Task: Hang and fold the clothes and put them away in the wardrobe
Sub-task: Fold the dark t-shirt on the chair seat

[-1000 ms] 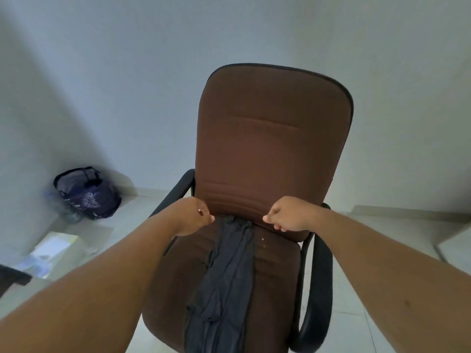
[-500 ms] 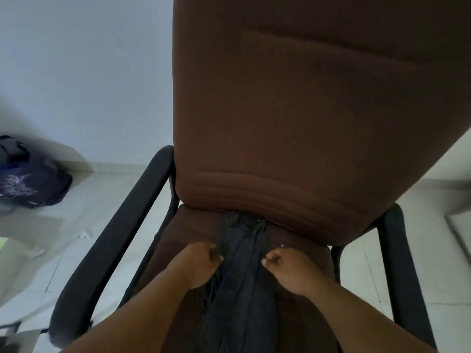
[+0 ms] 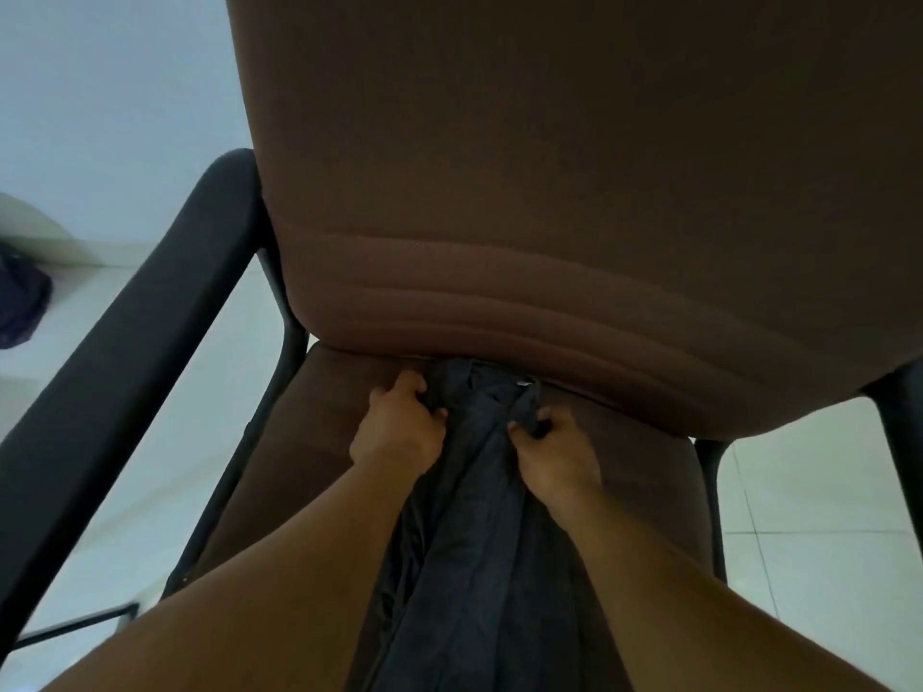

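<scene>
Head view, the only one. One dark garment (image 3: 479, 516), folded into a long strip, lies down the middle of the seat of one brown office chair (image 3: 574, 192); its far end sits right at the crease under the backrest and its near end runs out of frame between my forearms. Two hands on it. My left hand (image 3: 399, 432) has its fingers curled around the left edge of the cloth near the far end, thumb side tucked into the fabric. My right hand (image 3: 554, 452) pinches a bunched fold on the right edge, fingers curled tight on it. Both grips sit just near of the backrest, with the strip between them.

Around: two black armrests, the left one (image 3: 125, 352) big and blurred across the frame, the right one (image 3: 894, 432) only partly showing. One dark blue bag (image 3: 20, 307) on the pale tiled floor (image 3: 819, 491) at far left, cut by the frame edge. The backrest fills the top and hides the wall behind it.

Versus half a second ago: the camera is lower and closer, the chair is larger in frame, my hands have shifted farther up the strip toward the crease, and the fingers now dig into the cloth rather than resting beside it.
</scene>
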